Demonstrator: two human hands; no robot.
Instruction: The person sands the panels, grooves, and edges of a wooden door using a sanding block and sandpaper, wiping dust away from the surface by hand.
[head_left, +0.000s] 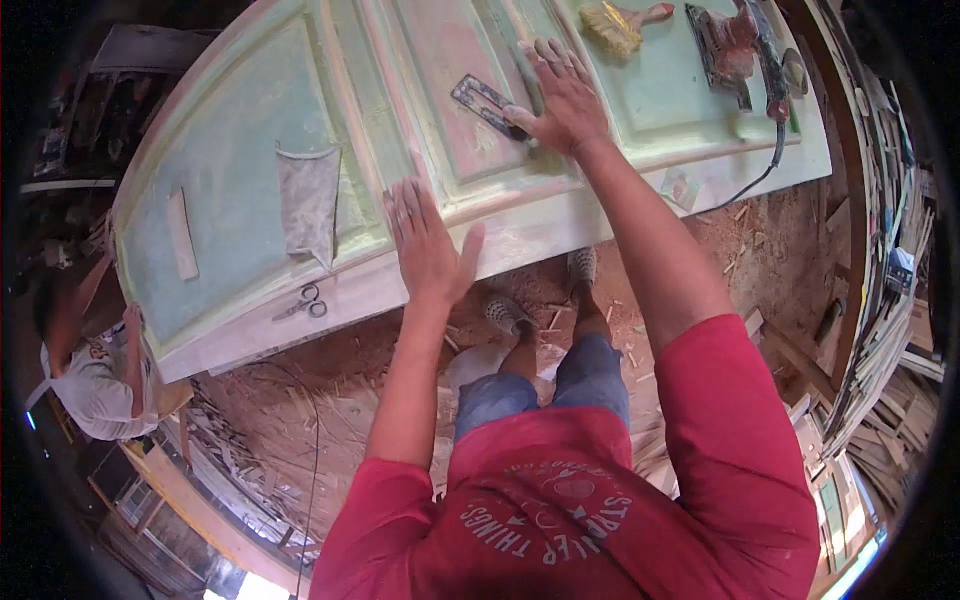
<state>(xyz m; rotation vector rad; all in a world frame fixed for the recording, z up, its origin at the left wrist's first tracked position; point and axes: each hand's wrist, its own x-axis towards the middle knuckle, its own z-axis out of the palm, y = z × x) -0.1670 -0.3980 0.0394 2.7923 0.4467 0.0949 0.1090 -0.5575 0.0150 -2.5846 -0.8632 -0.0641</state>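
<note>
Pale-green panel [240,130], near edge under left hand [432,248].

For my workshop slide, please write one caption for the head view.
Left hand and right hand, both open, at a pale panelled board with brush, scissors and corded power tool nearby.

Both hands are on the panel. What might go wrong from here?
The scissors lie close to the near edge, so a brushing arm might knock them off. The cord of the power tool runs toward that edge; a snag could drag the tool. The right hand is at the dark frame, which might scratch the panel if pushed.
</note>
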